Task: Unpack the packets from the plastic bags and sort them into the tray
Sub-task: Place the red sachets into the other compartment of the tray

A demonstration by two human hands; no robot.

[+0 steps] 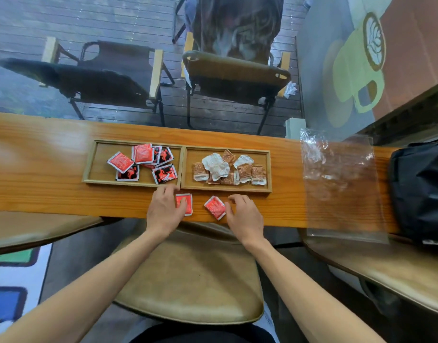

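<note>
Two loose packets: both red, both lying on the wooden counter (64, 194) just short of the tray, one at each of your hands.
Left packet (185, 203): partly under your left hand (164, 210); fingers lie over its left half, touching it. I cannot tell whether they have it pinched or merely rest on it.
Right packet (215, 207): turned diamond-wise, one corner toward you; your right hand (242, 214) sits just beside its right edge, fingers loosely curled, thumb at or near the packet. No firm hold shows.
Deciding relation: the red compartment (94, 167) lies ahead and to your left; the left packet sits just below its near right corner, so your left hand has the shorter path. The right packet sits below the brown compartment (267, 169) and must cross leftward over the divider.
Axis: both packets are near square, so no long side governs the lift.
Tray contents: red and red-and-black packets heaped at left; brown and white crumpled packets heaped at right.
Materials: packets are flat glossy foil with crimped white edges, likely slippery; tray is plain wood with a low rim.
Plastic bags (336, 184): clear, limp film, lying flat and apparently empty well to your right, beside a black bag (421, 191).
Judgement: sorting looks nearly complete; only these two remain outside.
</note>
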